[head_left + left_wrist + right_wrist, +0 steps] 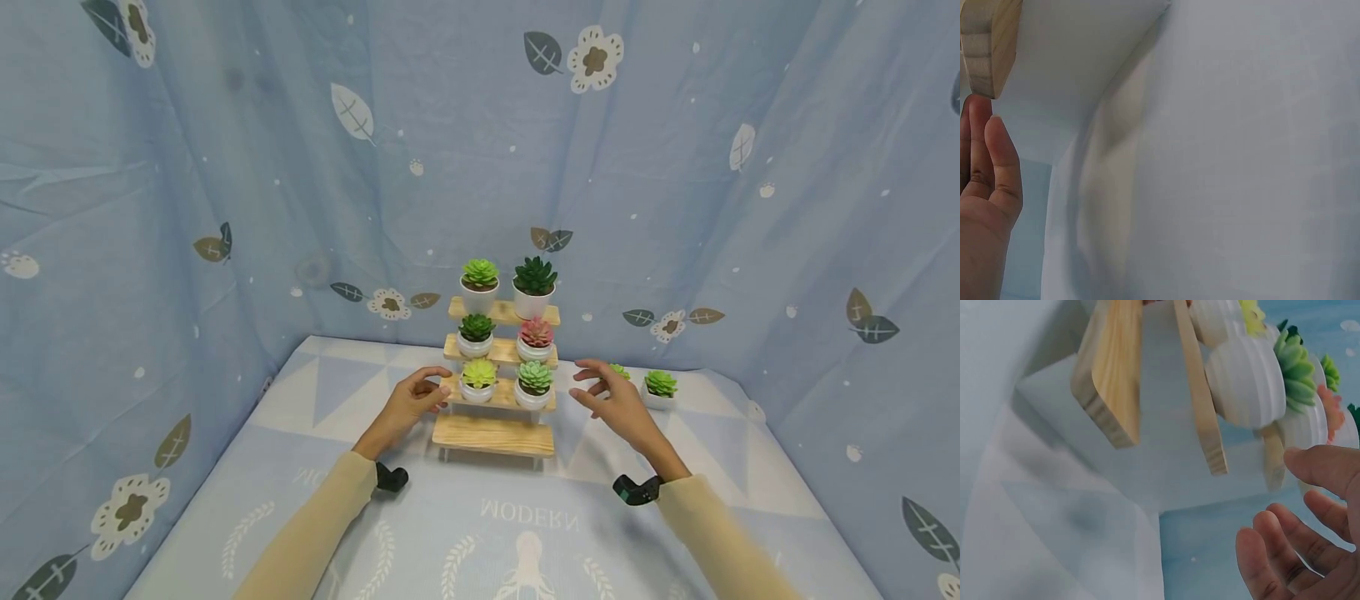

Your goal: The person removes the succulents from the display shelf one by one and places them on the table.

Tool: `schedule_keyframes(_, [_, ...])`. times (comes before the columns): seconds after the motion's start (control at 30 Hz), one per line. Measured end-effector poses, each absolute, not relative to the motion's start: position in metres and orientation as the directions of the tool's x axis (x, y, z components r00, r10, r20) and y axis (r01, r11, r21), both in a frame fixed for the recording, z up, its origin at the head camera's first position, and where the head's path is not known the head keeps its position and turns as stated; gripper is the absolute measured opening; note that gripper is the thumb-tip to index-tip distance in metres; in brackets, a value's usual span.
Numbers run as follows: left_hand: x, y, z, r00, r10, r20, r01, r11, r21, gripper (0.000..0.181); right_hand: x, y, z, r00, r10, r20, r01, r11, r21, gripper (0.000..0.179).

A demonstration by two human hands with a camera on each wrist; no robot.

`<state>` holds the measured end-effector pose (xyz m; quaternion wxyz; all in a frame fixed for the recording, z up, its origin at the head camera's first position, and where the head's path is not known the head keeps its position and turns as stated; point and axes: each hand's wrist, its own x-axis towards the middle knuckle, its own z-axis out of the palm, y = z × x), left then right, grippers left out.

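A stepped wooden plant stand (492,435) stands mid-table, its lowest shelf bare. Two pots sit on each shelf above: a lime-green succulent (478,375) beside a pale green succulent (534,380), then a dark green succulent (476,328) beside a pink one (536,333). On top are a bright green succulent (480,273) and a tall dark green one (534,275). My left hand (411,402) is at the stand's left side, loosely bent fingertips right at a shelf end (992,50) in the left wrist view. Loosely spread, my right hand (613,402) is beside the right side, holding nothing.
Behind the right hand, a small green succulent in a white square pot (660,390) stands on the table, with another green succulent (619,372) partly hidden by that hand. A blue patterned curtain (450,167) hangs around the table's back and sides.
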<state>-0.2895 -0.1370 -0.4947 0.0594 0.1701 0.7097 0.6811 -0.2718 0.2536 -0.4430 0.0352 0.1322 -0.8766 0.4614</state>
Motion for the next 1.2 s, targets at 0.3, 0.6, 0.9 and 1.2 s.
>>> schedule_keyframes(0.3, [-0.288,-0.137,-0.493,-0.936,0.319,0.146,0.164,0.028,0.986,0.044,-0.265,0.236,-0.445,-0.952,-0.256,0.168,-0.281,0.516,-0.809,0.057])
schedule_keyframes(0.6, [-0.287,-0.137,-0.492,-0.935,0.318,0.155,0.17,0.021,0.985,0.044,-0.261,0.225,-0.448,-0.944,-0.28,0.172,-0.297,0.501,-0.813,0.069])
schedule_keyframes(0.9, [-0.286,-0.137,-0.492,-0.934,0.324,0.153,0.168,0.021,0.986,0.042,-0.261,0.215,-0.45,-0.954,-0.259,0.15,-0.266,0.506,-0.82,0.081])
schedule_keyframes(1.2, [-0.288,-0.137,-0.493,-0.935,0.322,0.152,0.167,0.019,0.986,0.044,-0.265,0.204,-0.453,-0.967,-0.225,0.12,-0.222,0.511,-0.831,0.085])
